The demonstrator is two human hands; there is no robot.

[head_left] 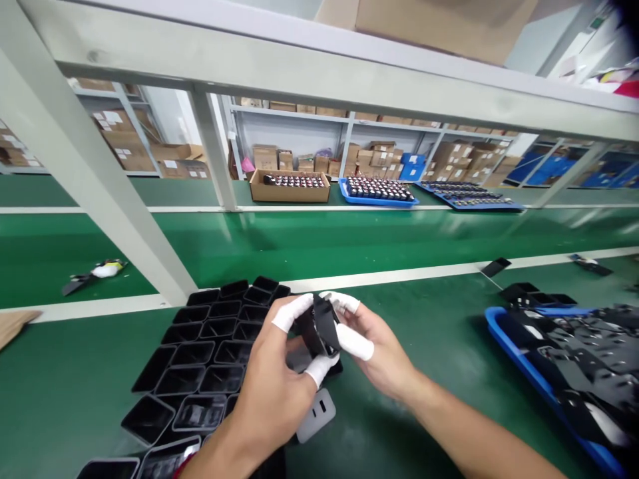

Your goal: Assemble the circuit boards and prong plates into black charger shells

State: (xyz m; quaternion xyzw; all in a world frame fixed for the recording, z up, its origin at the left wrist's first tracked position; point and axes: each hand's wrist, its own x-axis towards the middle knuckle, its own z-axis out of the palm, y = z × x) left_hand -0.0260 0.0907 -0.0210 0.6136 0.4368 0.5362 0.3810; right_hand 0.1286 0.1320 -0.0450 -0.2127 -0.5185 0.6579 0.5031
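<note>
A small black housing (319,326) is held between both hands near the middle of the view, tilted, with a dark strip across it. My left hand (279,372) grips it from the left, white covers on its fingertips. From the right, my right hand (374,339) pinches it, also with white-covered fingertips. Just below my left hand lies a grey plate with slots (318,416), partly hidden. Rows of open black rectangular cases (192,352) stand on the green table (419,426) to the left, some behind my left hand and forearm.
At the right is a blue tray (529,372) full of black and metal parts. A slanted frame post (114,179) rises at the left. Beyond the green belt (299,246) sit a cardboard box (289,193) and blue trays (379,199) of small parts.
</note>
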